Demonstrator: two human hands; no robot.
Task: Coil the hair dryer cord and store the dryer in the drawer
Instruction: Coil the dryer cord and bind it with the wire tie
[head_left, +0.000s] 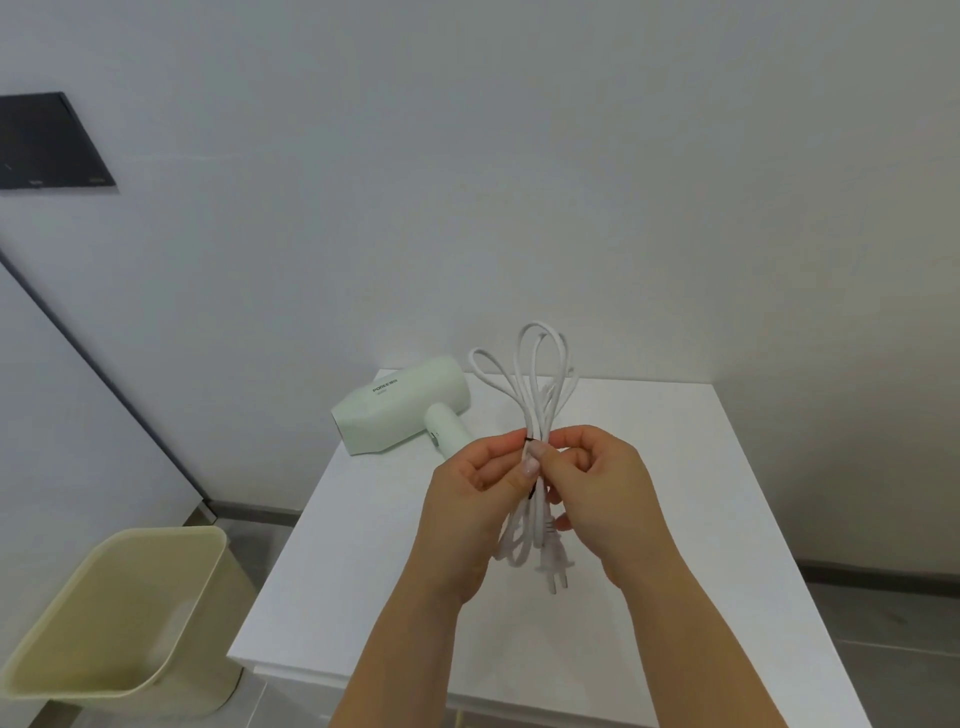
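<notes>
left hand (467, 486) and right hand (605, 483) hold the looped cord (543, 395) upright over the tabletop (675, 493), each grip pinched on its middle; plug (555, 564) hangs below. green hair dryer (400, 408) lies at the far-left corner.

Brightness: moderate; soft, even indoor light.
Highlights: white tabletop (363, 561) rendered near washed-out.
Shading: wall (519, 156) seen darker toward lower right.
Distortion: straight edges bowed near borders.
Sharpness: mild softness overall.

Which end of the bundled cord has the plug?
The lower end, nearer the camera: the plug dangles there, prongs down; the upper end of the cord shows only loops.
</notes>
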